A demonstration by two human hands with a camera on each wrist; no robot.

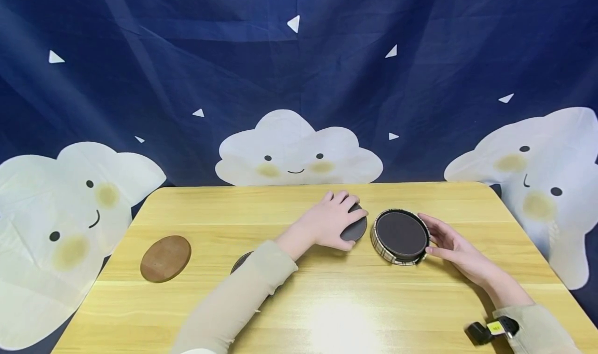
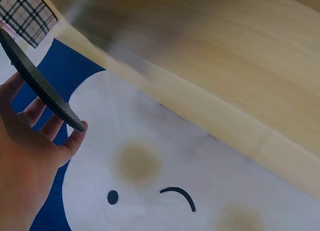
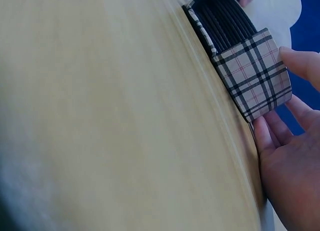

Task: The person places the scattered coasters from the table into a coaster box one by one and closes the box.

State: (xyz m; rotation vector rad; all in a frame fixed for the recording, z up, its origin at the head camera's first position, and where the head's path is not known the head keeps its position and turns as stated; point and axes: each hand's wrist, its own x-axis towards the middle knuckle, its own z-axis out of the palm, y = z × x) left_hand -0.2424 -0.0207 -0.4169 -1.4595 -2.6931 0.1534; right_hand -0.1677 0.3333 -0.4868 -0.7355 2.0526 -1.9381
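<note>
Head view shows the left hand (image 1: 330,222) gripping a dark disc (image 1: 357,229) above the counter (image 1: 420,302), near the plaid holder (image 1: 380,248) of stacked discs (image 1: 403,233). The right hand (image 1: 455,246) holds this holder's side between thumb and fingers. One brown disc (image 1: 165,259) lies farther left.

A navy cloth (image 1: 252,58) printed with smiling clouds (image 1: 299,149) and white triangles (image 1: 294,24) hangs behind a wood-grain table (image 1: 402,297).

Yellow label (image 1: 496,328) on black wrist device (image 1: 479,333): print unreadable.
</note>
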